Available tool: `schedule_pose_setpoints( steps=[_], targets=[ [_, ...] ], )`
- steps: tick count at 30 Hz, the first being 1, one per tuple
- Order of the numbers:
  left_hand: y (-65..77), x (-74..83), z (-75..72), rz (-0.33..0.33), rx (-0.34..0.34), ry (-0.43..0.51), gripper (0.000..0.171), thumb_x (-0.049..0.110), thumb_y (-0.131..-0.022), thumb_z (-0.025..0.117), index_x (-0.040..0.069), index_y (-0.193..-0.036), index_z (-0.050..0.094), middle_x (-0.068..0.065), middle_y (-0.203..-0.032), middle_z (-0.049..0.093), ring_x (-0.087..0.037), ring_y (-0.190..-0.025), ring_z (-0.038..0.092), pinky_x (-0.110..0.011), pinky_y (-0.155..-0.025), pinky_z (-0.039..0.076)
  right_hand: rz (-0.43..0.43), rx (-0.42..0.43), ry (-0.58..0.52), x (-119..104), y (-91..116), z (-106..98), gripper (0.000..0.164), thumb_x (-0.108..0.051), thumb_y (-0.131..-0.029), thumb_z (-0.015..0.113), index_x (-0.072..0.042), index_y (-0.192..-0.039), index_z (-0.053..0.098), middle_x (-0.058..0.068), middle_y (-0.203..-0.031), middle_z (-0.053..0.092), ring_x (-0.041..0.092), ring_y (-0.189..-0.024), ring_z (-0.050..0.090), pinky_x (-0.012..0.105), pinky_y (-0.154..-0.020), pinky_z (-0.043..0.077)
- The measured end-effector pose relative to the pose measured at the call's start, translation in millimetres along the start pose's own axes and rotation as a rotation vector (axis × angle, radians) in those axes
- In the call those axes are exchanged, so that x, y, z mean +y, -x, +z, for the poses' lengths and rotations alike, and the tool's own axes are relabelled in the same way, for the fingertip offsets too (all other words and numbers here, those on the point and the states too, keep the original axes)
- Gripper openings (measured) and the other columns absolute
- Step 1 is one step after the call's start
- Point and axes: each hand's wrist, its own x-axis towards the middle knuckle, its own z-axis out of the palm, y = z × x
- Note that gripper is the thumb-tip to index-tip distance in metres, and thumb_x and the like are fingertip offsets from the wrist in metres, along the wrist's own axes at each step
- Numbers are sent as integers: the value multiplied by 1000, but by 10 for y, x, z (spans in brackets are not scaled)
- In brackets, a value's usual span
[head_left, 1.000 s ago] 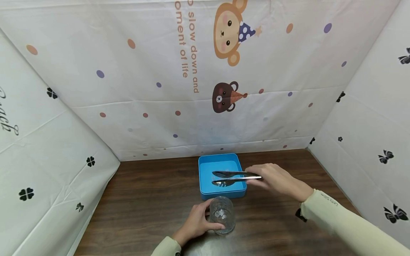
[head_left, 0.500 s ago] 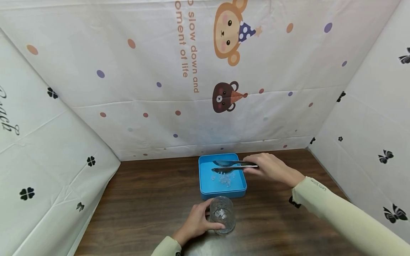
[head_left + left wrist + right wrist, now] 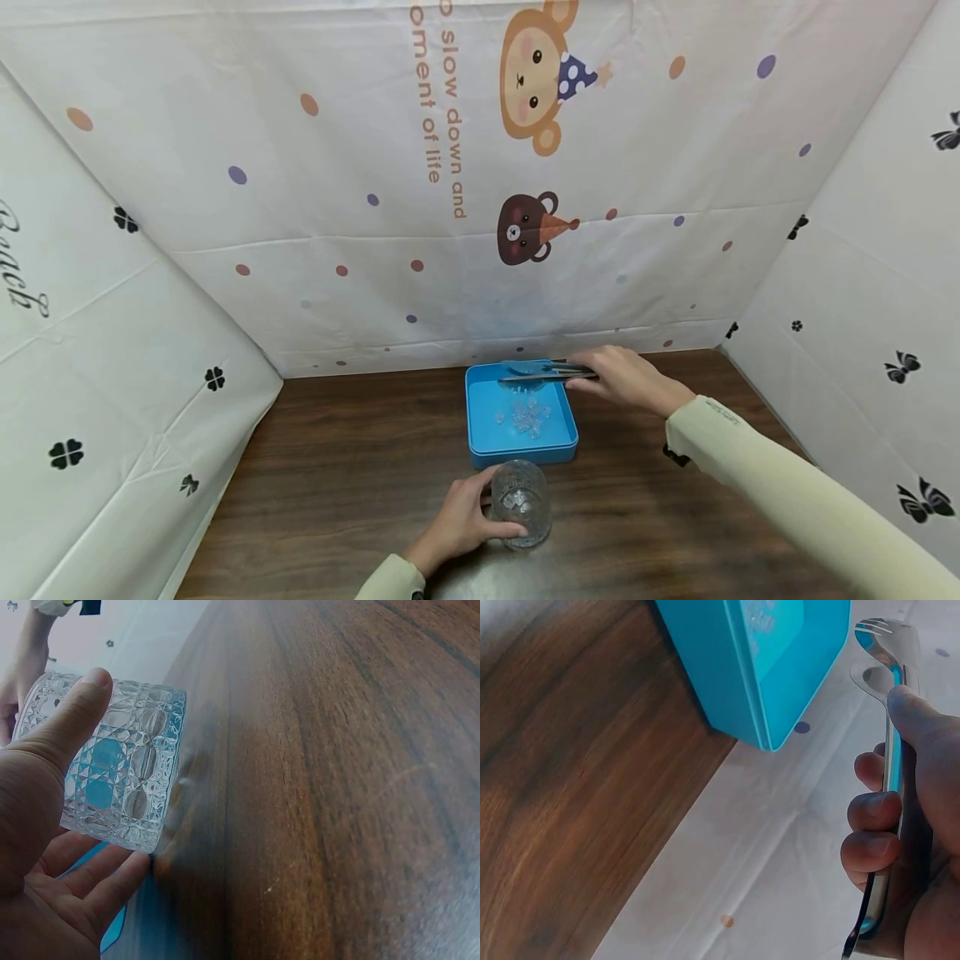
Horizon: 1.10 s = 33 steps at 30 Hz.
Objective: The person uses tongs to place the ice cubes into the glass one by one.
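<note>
My left hand holds a clear cut-glass tumbler that stands on the wooden table; bright glints show inside near its bottom. In the left wrist view the thumb lies along the faceted tumbler and the fingers are on its far side. With my right hand I grip metal serving tongs, level over the back part of a blue square box. Their spoon and fork ends are apart with nothing seen between them. Several clear, ice-like pieces lie in the box.
The brown wooden table reaches back to a white printed cloth wall. More white cloth rises at the left and right. The box is behind the tumbler, near the back wall.
My right hand and the tongs have moved away toward the back of the box, uncovering the clear pieces. My left hand and the tumbler have stayed in place.
</note>
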Motion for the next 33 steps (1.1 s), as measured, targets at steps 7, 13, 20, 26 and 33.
schedule_pose_setpoints(
  steps=[7, 13, 20, 26, 33],
  targets=[
    [1, -13, 10, 3, -1, 13, 82, 39, -76, 92, 10, -144, 56, -9, -126, 68, -20, -112, 69, -20, -83, 57, 9, -22, 7, 51, -79, 29, 40, -35, -98, 72, -5, -125, 71, -2, -91, 71, 5, -70, 60, 35, -67, 57],
    [3, -18, 10, 1, 3, 10, 82, 38, -76, 93, 9, -144, 56, -9, -126, 68, -19, -111, 69, -19, -83, 57, -17, -22, 14, 92, -127, 52, 33, -32, -97, 73, -5, -117, 72, -9, -76, 62, 3, -61, 54, 31, -59, 52],
    [2, -14, 5, -4, 4, 2, 83, 40, -76, 92, 10, -144, 56, -9, -126, 68, -19, -111, 69, -19, -82, 57, -15, -40, 39, 110, -160, 69, 39, -35, -99, 72, -4, -124, 71, -1, -89, 71, 9, -70, 65, 38, -67, 59],
    [-1, -19, 3, -8, 7, -14, 84, 41, -76, 92, 10, -145, 56, -9, -127, 68, -19, -111, 69, -19, -82, 57, -5, -65, 57, 136, -200, 94, 44, -34, -99, 71, -3, -131, 69, 7, -101, 75, 15, -79, 71, 45, -78, 61],
    [-5, -35, 6, -1, 9, -15, 83, 41, -75, 93, 11, -144, 56, -8, -127, 68, -19, -112, 69, -19, -83, 57, 1, -107, 76, 129, -263, 101, 45, -34, -98, 73, -1, -128, 70, 8, -99, 75, 16, -78, 70, 44, -76, 62]
  ],
)
